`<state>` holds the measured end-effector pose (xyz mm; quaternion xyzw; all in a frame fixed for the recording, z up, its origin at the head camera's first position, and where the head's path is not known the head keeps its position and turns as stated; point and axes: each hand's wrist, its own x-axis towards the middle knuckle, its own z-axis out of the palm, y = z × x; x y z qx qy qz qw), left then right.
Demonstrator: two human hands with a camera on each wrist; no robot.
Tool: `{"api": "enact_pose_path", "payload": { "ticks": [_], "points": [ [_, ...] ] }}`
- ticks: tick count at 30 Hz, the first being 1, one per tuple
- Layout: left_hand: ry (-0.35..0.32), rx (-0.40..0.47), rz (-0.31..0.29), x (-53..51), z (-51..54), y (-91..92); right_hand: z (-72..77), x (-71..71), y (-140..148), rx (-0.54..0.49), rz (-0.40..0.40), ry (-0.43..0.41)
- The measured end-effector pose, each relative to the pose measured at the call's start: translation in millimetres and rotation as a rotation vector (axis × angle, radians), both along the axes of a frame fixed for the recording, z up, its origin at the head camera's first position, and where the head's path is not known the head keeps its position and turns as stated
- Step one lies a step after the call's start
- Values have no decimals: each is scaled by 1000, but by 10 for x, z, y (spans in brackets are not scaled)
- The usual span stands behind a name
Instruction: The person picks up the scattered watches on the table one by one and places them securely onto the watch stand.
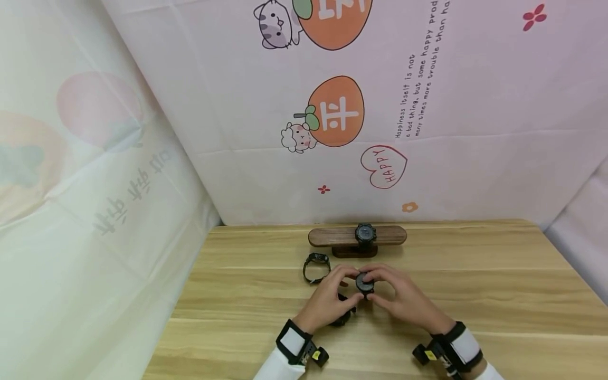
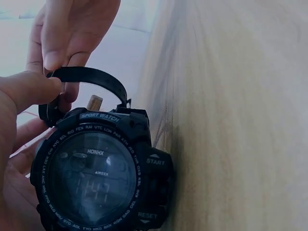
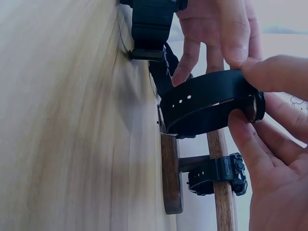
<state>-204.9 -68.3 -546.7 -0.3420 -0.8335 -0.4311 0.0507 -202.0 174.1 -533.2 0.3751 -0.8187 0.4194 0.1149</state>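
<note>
A black wristwatch (image 1: 364,285) with a round face is held upright between both hands, just above the table. My left hand (image 1: 328,301) pinches it from the left and my right hand (image 1: 404,296) from the right, fingers curled at its case. In the right wrist view the closed strap (image 3: 207,103) loops below the right fingers (image 3: 250,144). A digital sport watch (image 2: 91,178) lies beside the left hand, partly hidden by it in the head view. Another black watch (image 1: 316,267) stands on its looped strap, farther left.
Behind the hands is a dark wooden watch stand (image 1: 328,237), with a black watch (image 1: 366,233) strapped round its bar. The wooden table (image 1: 499,285) ends at a printed white cloth (image 1: 266,179); another cloth (image 1: 119,211) hangs along the left side.
</note>
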Motion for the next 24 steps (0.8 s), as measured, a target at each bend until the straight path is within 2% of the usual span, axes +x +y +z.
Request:
{"api": "enact_pose_path", "payload": {
  "ticks": [12,24],
  "points": [
    [14,11,-1,-4,-6,-6,-32,-8,-5,11,-37,58],
    [32,34,4,-10,-21,-3,-15,-8,8,29,-66,16]
  ]
}}
